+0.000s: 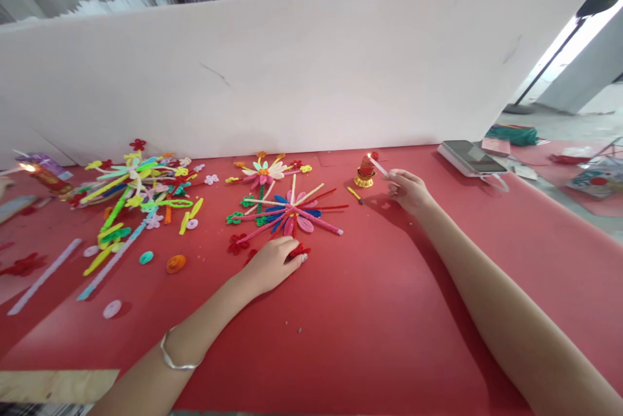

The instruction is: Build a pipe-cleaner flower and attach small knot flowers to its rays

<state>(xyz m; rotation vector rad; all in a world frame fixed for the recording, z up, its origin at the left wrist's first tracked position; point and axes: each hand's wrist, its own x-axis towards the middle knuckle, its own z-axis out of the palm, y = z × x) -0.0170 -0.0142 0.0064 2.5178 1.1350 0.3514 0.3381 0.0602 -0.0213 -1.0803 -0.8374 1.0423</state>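
Observation:
My right hand (pixel 409 191) pinches a thin whitish stick (pixel 379 167), which looks like a glue stick. Its tip is at the flame of a red candle (pixel 367 167) in a gold holder (pixel 363 180). Low over the table, my left hand (pixel 273 264) has its fingers closed around a red fuzzy pipe-cleaner piece (pixel 300 250), partly hidden by the fingers. Just beyond it lies a large pipe-cleaner flower (pixel 291 210) with pink, blue, red and cream arms. Red pipe-cleaner blossoms (pixel 238 244) lie at its left side.
A yellow stub (pixel 355 195) lies by the candle. Left are a heaped multicolour pipe-cleaner flower (pixel 132 172), an orange coil (pixel 176 264) and a second lit candle (pixel 46 179) near another person's hand (pixel 4 183). A white panel (pixel 311 72) stands behind; a phone (pixel 471 158) lies right.

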